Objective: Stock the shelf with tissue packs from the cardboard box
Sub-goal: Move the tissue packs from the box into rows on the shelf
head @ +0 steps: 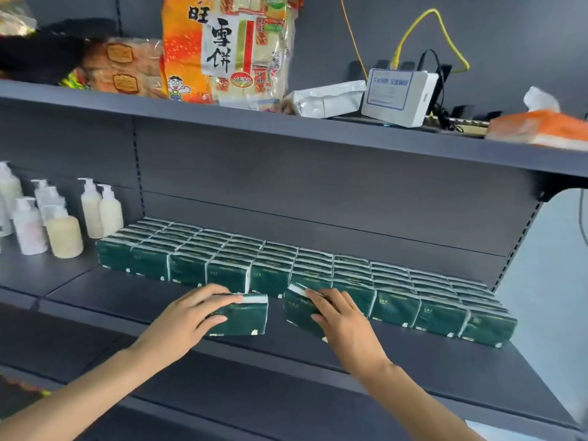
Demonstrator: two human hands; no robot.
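Small retail shop, or a mock-up of one. Dark grey metal gondola shelving (286, 128) with slotted uprights and a back panel. Goods are faced in retail style: rows of identical green tissue packs (318, 265) on the middle shelf, a group of white pump bottles (63, 218) to their left, a large orange bag of rice crackers (222, 46) with Chinese print on the top shelf. Also on top sit a white device (397, 93) with yellow cable (429, 36), an opened orange tissue pack (541, 125).
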